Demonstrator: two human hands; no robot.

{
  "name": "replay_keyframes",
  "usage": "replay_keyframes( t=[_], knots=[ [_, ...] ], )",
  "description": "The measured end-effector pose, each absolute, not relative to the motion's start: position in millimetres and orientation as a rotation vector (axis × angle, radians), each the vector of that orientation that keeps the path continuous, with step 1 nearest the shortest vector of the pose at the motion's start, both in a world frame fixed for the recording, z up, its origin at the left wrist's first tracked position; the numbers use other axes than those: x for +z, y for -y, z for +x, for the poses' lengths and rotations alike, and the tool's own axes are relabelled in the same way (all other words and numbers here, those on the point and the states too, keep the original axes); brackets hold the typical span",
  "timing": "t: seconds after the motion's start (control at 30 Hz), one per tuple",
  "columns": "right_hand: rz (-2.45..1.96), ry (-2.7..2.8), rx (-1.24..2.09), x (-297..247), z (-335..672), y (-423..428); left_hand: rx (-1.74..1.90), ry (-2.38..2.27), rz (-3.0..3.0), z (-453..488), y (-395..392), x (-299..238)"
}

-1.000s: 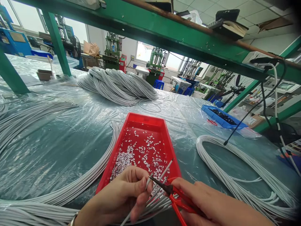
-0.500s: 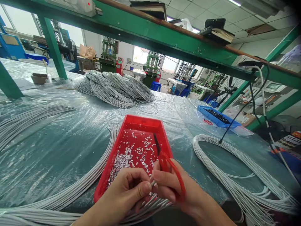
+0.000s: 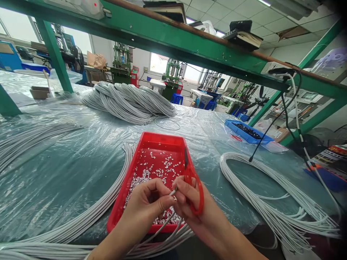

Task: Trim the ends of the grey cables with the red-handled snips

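- In the lower centre of the frame, the left hand (image 3: 143, 207) has its thumb and fingers clamped on a thin grey cable (image 3: 172, 193), close to its end.
- Just beside it, the right hand (image 3: 210, 211) has its fingers bunched at the cable's tip and closed around red-handled scissors (image 3: 201, 198), dark blades pointing up.
- The cable end is above the near part of a red tray (image 3: 162, 137), which holds silvery scraps (image 3: 139, 182).
- More grey cables (image 3: 114, 195) curve along the tray's left side on the worktop (image 3: 89, 173).
- A looped cable bundle (image 3: 226, 168) lies at lower right; a coil pile (image 3: 130, 103) sits at upper centre-left.
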State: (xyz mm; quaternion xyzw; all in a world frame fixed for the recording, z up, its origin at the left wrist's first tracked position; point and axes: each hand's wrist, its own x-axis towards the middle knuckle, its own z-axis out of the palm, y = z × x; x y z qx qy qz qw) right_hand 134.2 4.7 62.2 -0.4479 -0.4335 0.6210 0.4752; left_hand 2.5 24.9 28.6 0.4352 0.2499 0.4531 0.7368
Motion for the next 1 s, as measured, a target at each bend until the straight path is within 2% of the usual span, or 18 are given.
replay_keyframes(
  t=[0.13,0.37,0.67,1.0],
  knots=[
    [-1.220,1.299,1.351,63,152,-18,0.920,-0.496,0.851,2,-24,27],
    [-1.421,1.717,1.112,64,177,-33,1.074,-0.619,0.857,2,-24,19],
    [-1.923,2.184,1.081,93,187,2,0.987,-0.716,0.993,-1,-29,17],
    [-1.864,2.262,1.213,96,189,1,1.016,-0.562,0.999,1,-34,7]
  ],
)
